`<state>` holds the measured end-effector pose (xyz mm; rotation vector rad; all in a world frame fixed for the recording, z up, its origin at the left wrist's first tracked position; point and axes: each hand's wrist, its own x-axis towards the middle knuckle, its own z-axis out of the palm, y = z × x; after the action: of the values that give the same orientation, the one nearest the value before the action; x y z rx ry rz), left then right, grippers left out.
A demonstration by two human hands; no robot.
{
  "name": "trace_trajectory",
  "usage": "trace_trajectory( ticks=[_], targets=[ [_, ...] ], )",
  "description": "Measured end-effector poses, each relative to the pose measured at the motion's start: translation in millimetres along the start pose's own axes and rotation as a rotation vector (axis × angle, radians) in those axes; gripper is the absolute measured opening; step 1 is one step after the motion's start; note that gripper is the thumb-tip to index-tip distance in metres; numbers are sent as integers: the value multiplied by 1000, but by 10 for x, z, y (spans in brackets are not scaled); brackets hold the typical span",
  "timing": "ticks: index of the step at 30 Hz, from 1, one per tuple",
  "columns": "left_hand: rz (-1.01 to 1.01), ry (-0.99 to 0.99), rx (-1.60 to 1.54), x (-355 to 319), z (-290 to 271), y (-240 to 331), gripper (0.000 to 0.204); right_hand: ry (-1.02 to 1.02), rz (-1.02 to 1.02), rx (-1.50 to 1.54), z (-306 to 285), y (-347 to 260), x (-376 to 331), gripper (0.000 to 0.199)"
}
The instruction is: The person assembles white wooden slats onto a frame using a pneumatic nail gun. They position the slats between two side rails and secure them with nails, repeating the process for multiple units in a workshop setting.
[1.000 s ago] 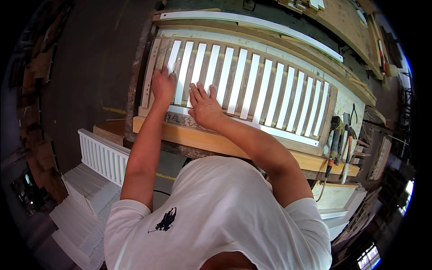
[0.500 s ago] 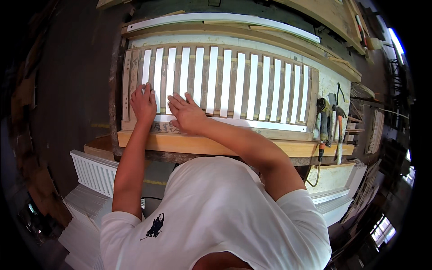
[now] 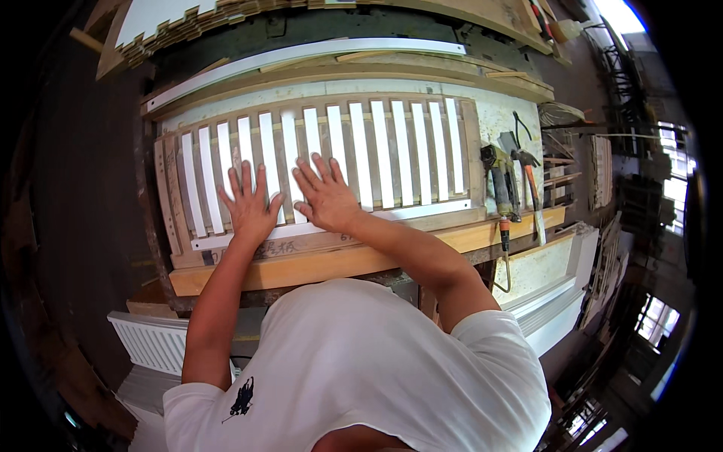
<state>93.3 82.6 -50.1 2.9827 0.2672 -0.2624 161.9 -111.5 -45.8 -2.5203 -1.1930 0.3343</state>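
Observation:
Several white slats (image 3: 360,154) lie side by side in the slots of a wooden jig frame (image 3: 167,197). A white rail (image 3: 410,213) with a dark hole near each end runs along their near ends. My left hand (image 3: 254,209) rests palm down with spread fingers over slats left of the middle. To its right, my right hand (image 3: 330,200) lies flat across neighbouring slats, fingers stretched out. Neither hand holds anything. Parts of the slats and the rail are hidden beneath the hands.
A second white rail (image 3: 316,54) lies beyond the frame. On the bench's right side are an air tool (image 3: 500,184) with a hose and a hammer (image 3: 530,181). A yellow wooden beam (image 3: 316,267) borders the near edge. Finished-looking slatted panels (image 3: 151,343) stand at lower left.
My left hand has left the leftmost slats, moved right, and spread its fingers flat. My right hand has also shifted rightward along the slats. The whole view has turned slightly.

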Motion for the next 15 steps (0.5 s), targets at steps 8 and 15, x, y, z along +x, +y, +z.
trace_trajectory(
  ticks=[8, 15],
  targets=[
    [10, -22, 22, -91, 11, 1, 72, 563, 568, -289, -828, 1756, -337, 62],
    [50, 75, 11, -171, 117, -31, 72, 298, 512, -179, -373, 1609, -1441, 74]
  ],
)
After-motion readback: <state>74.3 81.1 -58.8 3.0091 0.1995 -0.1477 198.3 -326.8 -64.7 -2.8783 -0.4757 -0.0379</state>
